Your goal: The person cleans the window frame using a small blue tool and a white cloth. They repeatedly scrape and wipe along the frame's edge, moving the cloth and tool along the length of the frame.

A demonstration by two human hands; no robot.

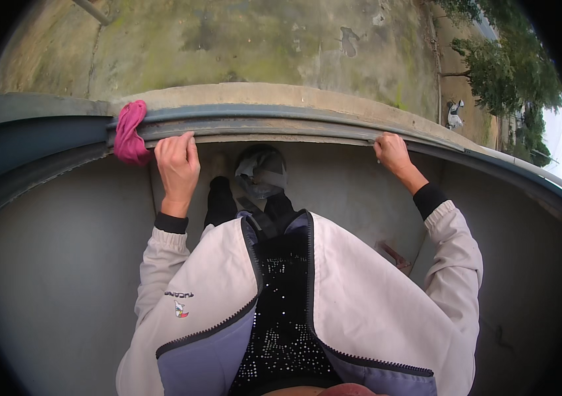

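Observation:
In front of me runs a grey metal window track [274,124] on a ledge. My left hand [177,165] is closed over the track's near edge, with its fingertips hidden. Just left of it, a crumpled pink cloth [131,134] hangs over the track, touching neither hand. Farther right, my right hand [396,157] has its fingers curled around the same near edge. Both forearms, in pale sleeves with black cuffs, reach forward, wide apart.
A dark blue-grey window sash [37,155] stands at the left. Below the track, a clear plastic bag [261,173] sits by my feet. Beyond the pale outer ledge [347,102] lies mossy concrete ground [254,49], with trees [512,66] at the far right.

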